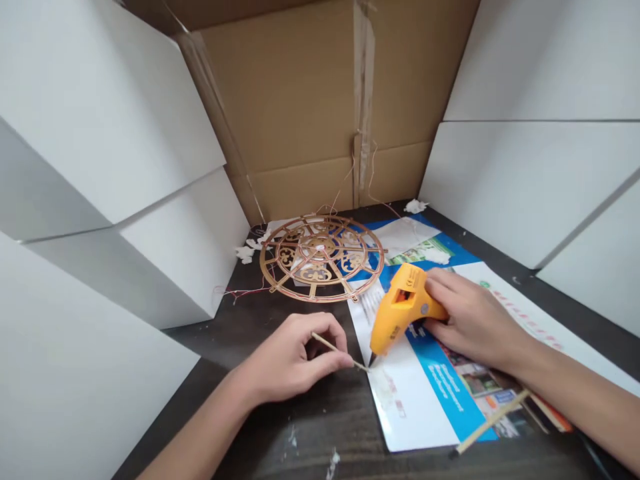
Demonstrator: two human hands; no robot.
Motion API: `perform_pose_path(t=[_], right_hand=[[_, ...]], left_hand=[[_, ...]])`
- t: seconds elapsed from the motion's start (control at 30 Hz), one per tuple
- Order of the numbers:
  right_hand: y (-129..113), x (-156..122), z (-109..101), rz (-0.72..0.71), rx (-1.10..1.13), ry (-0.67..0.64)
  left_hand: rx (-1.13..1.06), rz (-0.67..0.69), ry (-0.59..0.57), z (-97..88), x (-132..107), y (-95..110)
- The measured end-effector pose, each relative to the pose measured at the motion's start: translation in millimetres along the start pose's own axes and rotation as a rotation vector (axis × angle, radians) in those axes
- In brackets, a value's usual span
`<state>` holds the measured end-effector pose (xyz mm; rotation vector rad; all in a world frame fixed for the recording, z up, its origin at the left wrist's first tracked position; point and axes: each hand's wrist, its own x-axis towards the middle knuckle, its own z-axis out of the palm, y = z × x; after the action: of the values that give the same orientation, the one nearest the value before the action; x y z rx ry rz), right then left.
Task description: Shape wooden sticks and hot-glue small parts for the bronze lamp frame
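My left hand (pixel 305 357) pinches a thin wooden stick (pixel 326 342), whose far end points right and down over the edge of a brochure (pixel 440 387). In my right hand (pixel 470 317) is a yellow hot glue gun (pixel 397 313), tilted nose down. Its dark nozzle sits at the tip of the stick; whether they touch I cannot tell. Behind both hands lies a round, copper-coloured openwork frame (pixel 313 293) with rings, spokes and scroll patterns. Thin wires run from it. Part of the glue gun's handle is hidden by my fingers.
A second, thicker stick (pixel 493 421) with a dark tip lies across the brochure under my right forearm. White wads (pixel 416 206) lie near the back of the dark table (pixel 280 447). White boxes (pixel 170 240) flank both sides; a cardboard wall (pixel 300 100) closes the back.
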<state>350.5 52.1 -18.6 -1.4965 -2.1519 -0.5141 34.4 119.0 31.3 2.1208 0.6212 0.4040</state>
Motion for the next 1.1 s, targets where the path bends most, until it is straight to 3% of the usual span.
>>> perform_pose_path(t=[0.17,0.27,0.5,0.8,1.1], right_hand=[[3.6,4.4,-1.2,0.039,-0.086,0.009],[7.3,3.5,-5.7,0.032,-0.116,0.006],[3.1,-0.3,-25.5,0.011,-0.191,0.021],[-3.6,4.9,-34.3,0.002,-0.275,-0.083],[-2.7,4.2,-28.1,-0.084,-0.284,-0.108]], left_hand=[[-0.034,0.157,0.135,16.2,2.3,-11.7],[-0.047,0.163,0.162,18.9,3.1,-13.1],[-0.039,0.116,0.029,13.7,0.8,1.6],[0.157,0.1,0.026,25.4,5.9,12.5],[0.145,0.047,0.009,25.0,6.6,11.1]])
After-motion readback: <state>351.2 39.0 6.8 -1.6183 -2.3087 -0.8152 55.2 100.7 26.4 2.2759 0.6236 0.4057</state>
